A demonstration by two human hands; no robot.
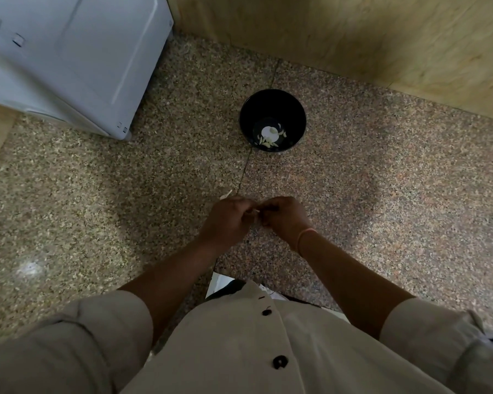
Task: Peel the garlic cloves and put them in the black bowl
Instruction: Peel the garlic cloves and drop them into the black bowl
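Stone (382, 194), speckled brown and grey and polished enough to throw a glare, spreads under everything; a thin seam runs across it from the bowl toward the hands. One bowl (256, 109), round, glossy and black with steep walls, sits on it well beyond the hands. At its bottom lie several pale, slim peeled cloves (269, 142) beside a round white patch; they are too small to count.

Both hands meet over the seam, knuckles up and fingers curled inward. The left hand (225, 220) and right hand (285, 217) together pinch one small pale clove (257, 213), which the fingertips mostly hide. A pale sliver (226, 195) pokes out past the left knuckles; whether it is held or lying on the stone, I cannot tell.

The right wrist wears a thin pink band (305, 237). A smooth white appliance (69, 58) with rounded edges stands at far left, and a matt wood-grain panel (353, 38) rises behind the bowl. A beige shirt (239, 351) with rolled sleeves fills the foreground, showing three dark buttons (280, 362).
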